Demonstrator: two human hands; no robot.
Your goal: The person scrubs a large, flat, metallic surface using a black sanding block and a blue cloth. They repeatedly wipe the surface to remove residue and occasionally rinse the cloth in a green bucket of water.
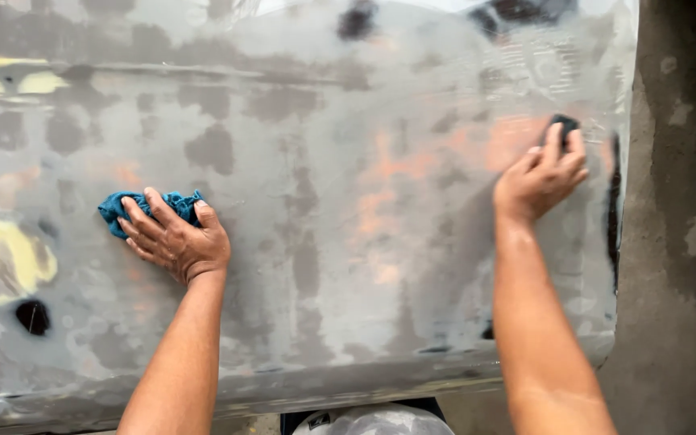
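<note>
A large grey panel [324,242], patchy with darker grey, orange and yellow spots, fills most of the view and looks wet near the top right. My left hand [175,238] lies flat on a blue cloth [122,205], pressing it against the panel's left part. My right hand [541,173] presses a small dark block [563,123] against the panel near its right edge, fingers curled over it.
The panel's right edge [615,209] has a dark strip, and beyond it lies grey concrete ground [682,242]. A dark hole [32,316] sits in the panel at lower left. A rounded grey object [372,420] shows below the panel's bottom edge.
</note>
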